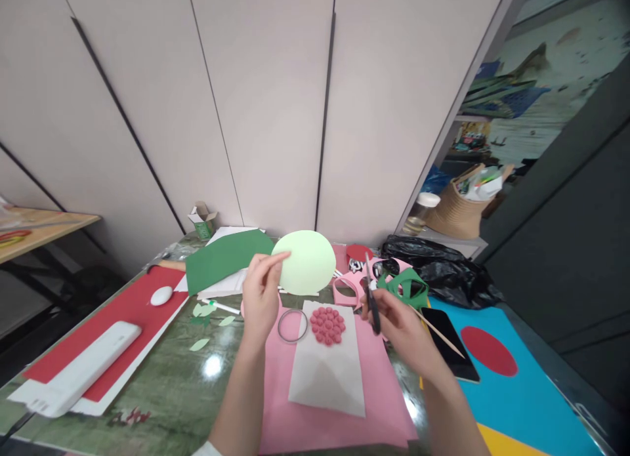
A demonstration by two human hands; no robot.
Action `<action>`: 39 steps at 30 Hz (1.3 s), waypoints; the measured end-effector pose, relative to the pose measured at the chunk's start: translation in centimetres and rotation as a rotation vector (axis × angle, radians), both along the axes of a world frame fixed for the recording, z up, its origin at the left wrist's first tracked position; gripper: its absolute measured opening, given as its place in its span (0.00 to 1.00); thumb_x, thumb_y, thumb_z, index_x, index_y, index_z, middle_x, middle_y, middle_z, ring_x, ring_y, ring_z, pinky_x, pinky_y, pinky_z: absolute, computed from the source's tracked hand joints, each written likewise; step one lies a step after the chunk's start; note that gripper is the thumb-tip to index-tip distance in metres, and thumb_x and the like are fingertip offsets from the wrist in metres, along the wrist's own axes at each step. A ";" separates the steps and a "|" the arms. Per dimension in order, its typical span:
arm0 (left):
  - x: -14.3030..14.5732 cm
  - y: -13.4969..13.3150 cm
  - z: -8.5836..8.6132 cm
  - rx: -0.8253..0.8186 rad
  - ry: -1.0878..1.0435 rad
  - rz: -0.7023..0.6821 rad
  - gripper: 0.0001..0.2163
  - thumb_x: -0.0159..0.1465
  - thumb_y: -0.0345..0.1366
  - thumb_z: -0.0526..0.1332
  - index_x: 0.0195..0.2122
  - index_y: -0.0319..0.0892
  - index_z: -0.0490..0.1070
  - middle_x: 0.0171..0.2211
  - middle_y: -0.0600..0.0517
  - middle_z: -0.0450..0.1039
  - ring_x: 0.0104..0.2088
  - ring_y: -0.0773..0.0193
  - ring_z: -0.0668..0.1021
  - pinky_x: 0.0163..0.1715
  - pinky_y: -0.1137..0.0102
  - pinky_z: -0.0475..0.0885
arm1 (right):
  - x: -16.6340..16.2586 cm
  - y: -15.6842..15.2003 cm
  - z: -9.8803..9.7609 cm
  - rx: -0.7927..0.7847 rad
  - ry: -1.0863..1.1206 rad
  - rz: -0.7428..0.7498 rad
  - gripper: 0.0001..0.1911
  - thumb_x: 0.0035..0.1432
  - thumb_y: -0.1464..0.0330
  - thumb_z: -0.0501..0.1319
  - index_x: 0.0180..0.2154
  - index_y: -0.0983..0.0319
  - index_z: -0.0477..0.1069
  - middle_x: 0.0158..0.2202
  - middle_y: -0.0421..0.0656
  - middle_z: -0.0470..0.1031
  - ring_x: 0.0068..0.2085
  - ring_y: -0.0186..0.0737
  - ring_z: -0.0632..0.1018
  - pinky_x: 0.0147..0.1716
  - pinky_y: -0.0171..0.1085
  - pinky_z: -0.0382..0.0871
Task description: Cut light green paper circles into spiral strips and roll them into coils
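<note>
My left hand point(263, 289) pinches the left edge of a pale green paper oval point(308, 262), raised above the table. In my right hand point(396, 315) is a pair of scissors point(371, 302), its blades pointing up and away from me, apart from the oval. Below and between the hands lies a white paper sheet point(327, 384) bearing a cluster of pink paper balls point(327, 325). A thin ring point(292, 326) rests at that sheet's left edge. Under both spreads a large pink sheet point(384, 403).
Green paper point(224, 259), small leaf cutouts point(199, 344) and red paper point(123, 305) with a white box-like device point(91, 364) lie left. Pink offcuts point(347, 289), a black plastic bag point(443, 269), a tablet point(445, 344), and blue paper point(522, 403) with a red oval point(489, 351) lie right.
</note>
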State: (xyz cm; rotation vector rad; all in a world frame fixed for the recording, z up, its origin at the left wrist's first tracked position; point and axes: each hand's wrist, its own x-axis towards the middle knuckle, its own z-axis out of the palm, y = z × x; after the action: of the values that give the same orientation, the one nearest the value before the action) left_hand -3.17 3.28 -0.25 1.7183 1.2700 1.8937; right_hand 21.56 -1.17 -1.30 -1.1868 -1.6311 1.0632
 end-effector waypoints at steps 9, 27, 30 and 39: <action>2.6 0.0 -1.5 -0.009 -0.036 0.088 0.11 0.68 0.38 0.51 0.45 0.45 0.72 0.37 0.50 0.66 0.36 0.62 0.70 0.34 0.70 0.64 | -3.1 0.1 -0.7 -0.064 0.117 0.125 0.10 0.64 0.68 0.51 0.29 0.60 0.58 0.24 0.35 0.59 0.24 0.30 0.60 0.24 0.32 0.55; 3.1 -0.1 -1.8 0.156 -0.158 0.205 0.11 0.68 0.35 0.51 0.39 0.45 0.74 0.32 0.52 0.61 0.32 0.64 0.67 0.33 0.69 0.63 | -3.5 -0.5 -0.7 -0.131 0.061 0.176 0.11 0.67 0.65 0.51 0.31 0.61 0.63 0.24 0.37 0.68 0.24 0.31 0.63 0.23 0.32 0.53; 3.6 -0.5 -1.7 0.149 -0.146 0.169 0.11 0.68 0.34 0.51 0.39 0.45 0.73 0.32 0.52 0.61 0.31 0.65 0.67 0.31 0.70 0.62 | -3.6 -0.4 -0.8 -0.122 0.096 0.169 0.12 0.67 0.63 0.52 0.31 0.61 0.63 0.24 0.37 0.68 0.24 0.30 0.63 0.23 0.32 0.54; 3.7 -0.9 -1.4 0.024 0.063 -0.042 0.10 0.68 0.34 0.52 0.39 0.46 0.74 0.33 0.50 0.63 0.32 0.64 0.69 0.30 0.69 0.64 | -2.5 0.0 -1.6 -0.107 0.176 0.090 0.12 0.66 0.61 0.52 0.33 0.61 0.65 0.24 0.37 0.67 0.23 0.30 0.62 0.21 0.33 0.52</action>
State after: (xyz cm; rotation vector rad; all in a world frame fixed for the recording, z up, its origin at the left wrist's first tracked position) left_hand 0.54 2.33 -1.70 1.8150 1.2287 1.8523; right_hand 19.02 -1.16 -2.87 -1.0636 -1.5184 1.2896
